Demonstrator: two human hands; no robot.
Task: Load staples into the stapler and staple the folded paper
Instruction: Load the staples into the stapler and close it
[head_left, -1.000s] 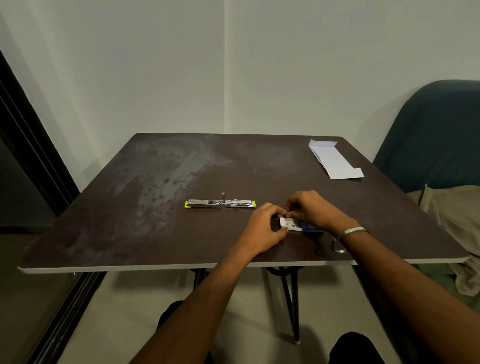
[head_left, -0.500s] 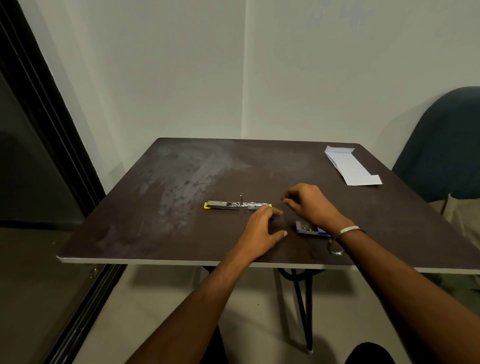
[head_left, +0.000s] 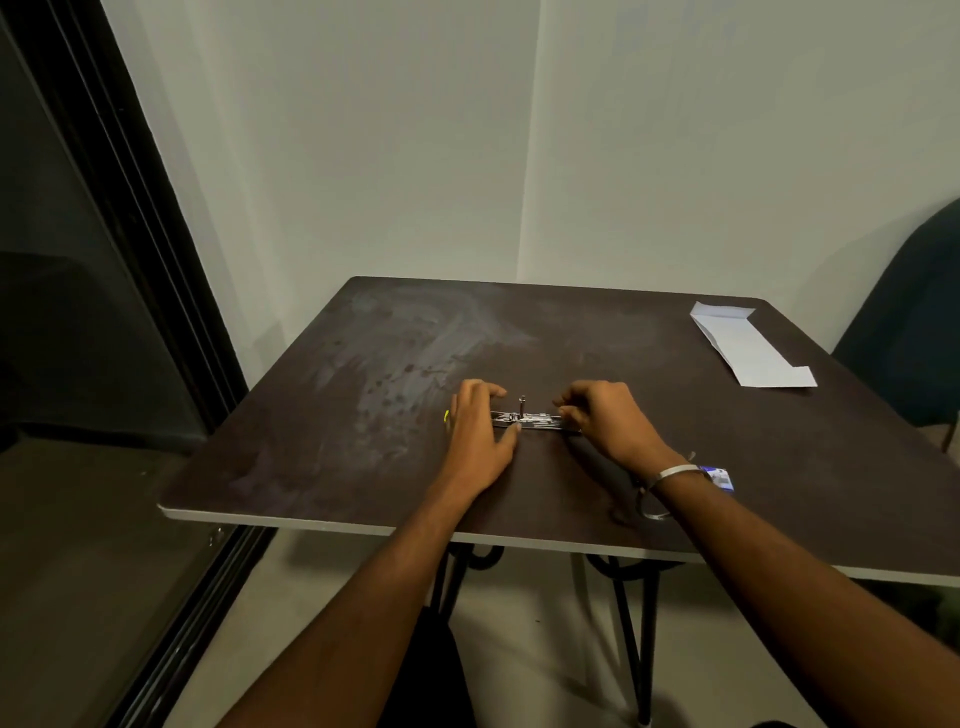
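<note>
Both hands cover the stapler's (head_left: 527, 420) ends, and the wrist half hides the staple box (head_left: 721, 478).

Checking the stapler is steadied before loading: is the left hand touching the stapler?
Touching. The head view shows the left hand laid over the stapler's left end, thumb pressed against its near edge.

You are facing a corner where two plain pale walls (head_left: 363, 156) meet in a vertical seam just behind the table (head_left: 322, 415), a dark brown square top with a light edge band, smudged and scuffed toward its left side, on thin black metal legs (head_left: 631, 639). To your left runs a dark sliding door frame (head_left: 140, 218) with dark glass. A dark teal chair (head_left: 914, 332) stands at the right, the floor (head_left: 535, 649) is pale, and the light is dim.
</note>
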